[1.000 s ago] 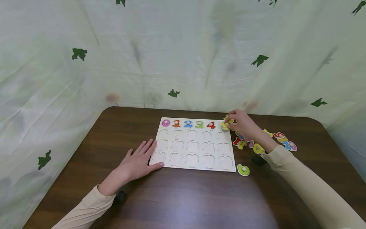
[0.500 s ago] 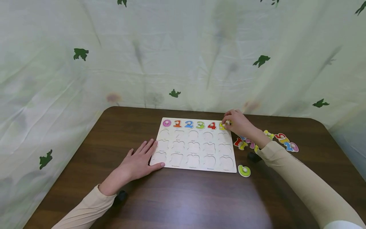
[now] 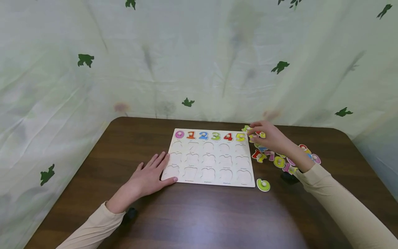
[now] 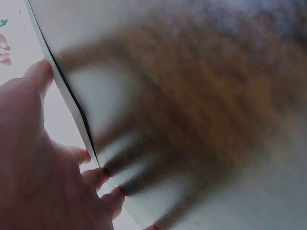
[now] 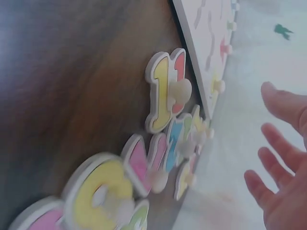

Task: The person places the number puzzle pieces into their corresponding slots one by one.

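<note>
A white number puzzle board (image 3: pixel 199 167) lies on the table, with the pieces 0 to 4 in its top row. The yellow 5 (image 3: pixel 240 137) sits in the slot at that row's right end. My left hand (image 3: pixel 150 178) rests spread on the board's left edge, thumb at the near corner; the left wrist view also shows this hand (image 4: pixel 29 158) along the edge. Just right of the 5, my right hand (image 3: pixel 269 138) hovers over loose number pieces. In the right wrist view, the right hand (image 5: pixel 288 177) has parted fingers and holds nothing.
Loose knobbed pieces lie right of the board, among them a red and yellow 11 (image 5: pixel 163 91) and a piece with a yellow ring (image 5: pixel 81 201). A green piece (image 3: pixel 263 185) lies apart, near the board's lower right corner. A patterned curtain (image 3: pixel 199 62) hangs behind the table.
My right hand has set the yellow 5 into its slot and let go, then moved right with its fingers parted. The left hand has stayed on the board.
</note>
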A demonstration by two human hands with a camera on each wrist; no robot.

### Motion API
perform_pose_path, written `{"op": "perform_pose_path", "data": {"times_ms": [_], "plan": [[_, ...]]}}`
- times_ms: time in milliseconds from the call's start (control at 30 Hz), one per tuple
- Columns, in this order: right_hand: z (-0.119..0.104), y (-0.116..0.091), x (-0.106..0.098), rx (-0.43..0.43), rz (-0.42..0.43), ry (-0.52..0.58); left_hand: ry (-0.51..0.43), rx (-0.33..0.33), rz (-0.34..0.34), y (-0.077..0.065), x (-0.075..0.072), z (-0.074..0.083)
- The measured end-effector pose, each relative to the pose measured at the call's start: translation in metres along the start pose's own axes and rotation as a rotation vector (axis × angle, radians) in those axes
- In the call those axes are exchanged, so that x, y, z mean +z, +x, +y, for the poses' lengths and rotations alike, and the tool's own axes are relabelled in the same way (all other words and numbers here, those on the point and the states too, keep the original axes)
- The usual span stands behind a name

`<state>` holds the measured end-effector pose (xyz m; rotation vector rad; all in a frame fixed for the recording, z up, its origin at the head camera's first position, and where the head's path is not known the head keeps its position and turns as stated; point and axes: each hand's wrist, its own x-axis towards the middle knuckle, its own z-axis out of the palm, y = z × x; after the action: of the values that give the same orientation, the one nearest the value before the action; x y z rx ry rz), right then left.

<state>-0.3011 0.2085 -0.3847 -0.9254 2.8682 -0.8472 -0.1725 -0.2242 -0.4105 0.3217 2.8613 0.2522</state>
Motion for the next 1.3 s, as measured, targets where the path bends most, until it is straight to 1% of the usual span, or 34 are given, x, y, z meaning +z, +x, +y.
{"op": "perform_pose_path", "data": {"times_ms": [200, 300, 400, 500, 667, 733, 867, 967, 1133, 1233, 1300], "plan": [[-0.003, -0.034, -0.006, -0.037, 0.007, 0.014, 0.002, 0.008, 0.007, 0.000, 0.001, 0.000], [-0.005, -0.053, -0.007, -0.054, -0.008, 0.059, 0.003, 0.013, 0.007, 0.000, 0.000, 0.000], [-0.006, -0.071, -0.004, -0.083, -0.023, 0.081, 0.010, 0.012, 0.004, 0.000, -0.001, 0.000], [-0.006, -0.086, 0.000, -0.126, -0.028, 0.065, 0.010, 0.014, 0.004, 0.000, -0.001, -0.001], [-0.009, -0.104, 0.009, -0.163, -0.056, 0.070, 0.011, 0.018, 0.004, 0.000, -0.001, 0.000], [-0.011, -0.108, 0.012, -0.172, -0.082, 0.075, 0.012, 0.020, 0.006, 0.000, -0.001, 0.000], [-0.015, -0.112, 0.021, -0.196, -0.132, 0.048, 0.011, 0.021, 0.011, 0.000, 0.000, -0.001], [-0.016, -0.111, 0.025, -0.205, -0.144, 0.020, 0.013, 0.018, 0.013, -0.001, 0.000, -0.002], [-0.016, -0.110, 0.029, -0.219, -0.132, -0.024, 0.008, 0.016, 0.015, 0.000, 0.002, -0.004], [-0.015, -0.110, 0.029, -0.233, -0.115, -0.031, 0.001, 0.012, 0.014, 0.003, 0.007, -0.007], [-0.017, -0.109, 0.029, -0.242, -0.092, -0.019, 0.002, 0.013, 0.014, 0.003, 0.007, -0.007]]}}
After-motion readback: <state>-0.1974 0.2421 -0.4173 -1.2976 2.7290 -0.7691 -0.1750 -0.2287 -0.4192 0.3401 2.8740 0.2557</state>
